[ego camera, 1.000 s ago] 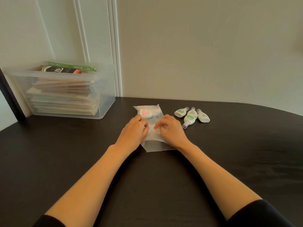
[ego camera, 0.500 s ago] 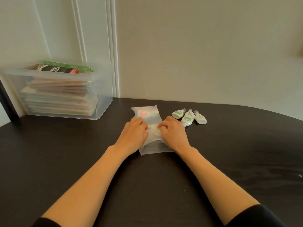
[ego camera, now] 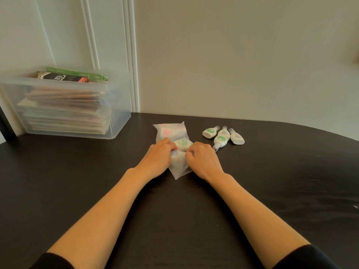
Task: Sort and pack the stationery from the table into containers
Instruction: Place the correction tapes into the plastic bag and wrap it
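Note:
A frosted translucent bag (ego camera: 171, 133) lies on the black table (ego camera: 77, 181), with pink, green and white items showing through it. My left hand (ego camera: 157, 160) grips the bag's near part from the left. My right hand (ego camera: 203, 160) pinches it from the right, fingers curled. The bag is bunched between the two hands, and its near corner (ego camera: 177, 171) sticks out below them. Three white correction-tape bottles (ego camera: 223, 135) with green labels lie loose just right of the bag.
A clear plastic bin (ego camera: 116, 121) stands at the back left against the wall, stacked with paper packs and a green and a black packet on top. The table's curved edge runs along the right.
Both hands have drawn closer together and squeezed the bag, which was flat a second ago and is now bunched and narrower at its near end.

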Demonstrator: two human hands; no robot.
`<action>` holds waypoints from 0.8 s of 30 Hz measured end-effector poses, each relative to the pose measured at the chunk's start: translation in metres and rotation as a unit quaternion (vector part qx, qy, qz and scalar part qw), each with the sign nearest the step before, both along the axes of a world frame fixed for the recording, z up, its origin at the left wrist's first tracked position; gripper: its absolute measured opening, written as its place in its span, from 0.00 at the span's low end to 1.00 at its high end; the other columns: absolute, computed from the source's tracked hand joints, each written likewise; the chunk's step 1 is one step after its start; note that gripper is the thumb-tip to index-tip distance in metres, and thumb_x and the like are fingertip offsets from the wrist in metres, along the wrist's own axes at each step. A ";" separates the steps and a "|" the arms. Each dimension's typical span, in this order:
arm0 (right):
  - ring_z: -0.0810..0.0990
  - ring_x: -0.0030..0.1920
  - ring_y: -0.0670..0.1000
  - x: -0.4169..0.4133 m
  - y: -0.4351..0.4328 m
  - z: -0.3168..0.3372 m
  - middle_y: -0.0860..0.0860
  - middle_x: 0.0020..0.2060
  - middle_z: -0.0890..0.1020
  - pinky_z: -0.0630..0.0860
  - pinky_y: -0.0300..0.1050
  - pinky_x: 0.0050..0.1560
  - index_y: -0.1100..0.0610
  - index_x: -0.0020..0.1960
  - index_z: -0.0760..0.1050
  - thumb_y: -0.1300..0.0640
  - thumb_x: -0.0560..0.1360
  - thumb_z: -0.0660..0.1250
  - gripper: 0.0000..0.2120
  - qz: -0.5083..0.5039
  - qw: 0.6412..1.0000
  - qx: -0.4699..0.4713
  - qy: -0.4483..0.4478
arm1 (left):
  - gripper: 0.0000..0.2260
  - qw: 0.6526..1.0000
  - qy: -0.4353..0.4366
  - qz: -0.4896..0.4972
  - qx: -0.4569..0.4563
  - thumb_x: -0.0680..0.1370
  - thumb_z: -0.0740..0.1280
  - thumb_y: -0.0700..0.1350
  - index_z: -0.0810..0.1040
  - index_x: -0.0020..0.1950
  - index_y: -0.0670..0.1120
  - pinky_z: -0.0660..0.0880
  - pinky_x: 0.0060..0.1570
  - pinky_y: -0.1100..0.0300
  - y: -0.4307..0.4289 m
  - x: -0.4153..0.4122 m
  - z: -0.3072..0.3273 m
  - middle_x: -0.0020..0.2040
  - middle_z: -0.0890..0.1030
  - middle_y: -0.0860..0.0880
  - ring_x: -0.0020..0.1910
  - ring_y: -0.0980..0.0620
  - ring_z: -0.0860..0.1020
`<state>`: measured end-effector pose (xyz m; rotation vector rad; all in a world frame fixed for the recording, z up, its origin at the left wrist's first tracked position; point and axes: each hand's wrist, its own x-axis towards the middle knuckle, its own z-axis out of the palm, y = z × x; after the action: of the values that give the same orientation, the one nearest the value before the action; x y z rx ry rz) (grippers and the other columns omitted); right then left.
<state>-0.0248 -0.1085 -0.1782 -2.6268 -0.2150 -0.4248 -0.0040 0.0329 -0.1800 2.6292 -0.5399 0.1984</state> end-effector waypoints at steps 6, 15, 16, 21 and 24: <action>0.73 0.50 0.54 -0.001 0.000 0.004 0.54 0.52 0.75 0.69 0.46 0.50 0.64 0.51 0.74 0.60 0.75 0.56 0.11 0.035 0.998 0.038 0.036 | 0.13 0.999 -0.005 0.013 -0.039 0.79 0.54 0.36 0.76 0.55 0.40 0.71 0.54 0.54 -0.001 0.005 -0.002 0.59 0.74 0.46 0.54 0.45 0.73; 0.61 0.27 0.48 0.000 -0.006 0.005 0.48 0.16 0.65 0.61 0.44 0.32 0.72 0.33 0.74 0.55 0.71 0.57 0.20 -0.041 0.971 0.234 0.030 | 0.17 1.000 0.005 0.002 -0.029 0.82 0.50 0.42 0.72 0.66 0.48 0.66 0.62 0.56 0.002 0.008 -0.002 0.64 0.70 0.48 0.61 0.49 0.69; 0.62 0.28 0.49 -0.001 -0.007 0.005 0.48 0.18 0.66 0.61 0.44 0.32 0.73 0.35 0.75 0.52 0.68 0.56 0.23 -0.041 0.973 0.227 0.016 | 0.17 1.000 0.001 -0.003 -0.020 0.82 0.50 0.41 0.73 0.66 0.48 0.65 0.62 0.57 0.001 0.008 0.000 0.63 0.69 0.48 0.62 0.50 0.68; 0.77 0.44 0.53 0.004 -0.008 0.004 0.57 0.42 0.81 0.71 0.48 0.47 0.66 0.42 0.81 0.57 0.70 0.55 0.18 0.021 0.978 0.206 -0.028 | 0.15 0.994 0.051 -0.030 -0.093 0.79 0.53 0.36 0.80 0.49 0.41 0.63 0.53 0.67 -0.004 0.007 0.003 0.60 0.74 0.48 0.59 0.51 0.71; 0.77 0.50 0.56 0.010 -0.010 0.003 0.58 0.47 0.82 0.71 0.52 0.54 0.65 0.44 0.82 0.62 0.75 0.54 0.17 0.042 0.987 0.156 0.014 | 0.16 0.984 0.085 -0.024 -0.156 0.78 0.54 0.33 0.80 0.40 0.41 0.62 0.53 0.69 -0.005 0.006 0.008 0.58 0.77 0.48 0.58 0.53 0.72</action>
<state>-0.0153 -0.1181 -0.1753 -2.3062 -0.2282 -0.3603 0.0019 0.0281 -0.1722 2.3000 -0.4708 0.0393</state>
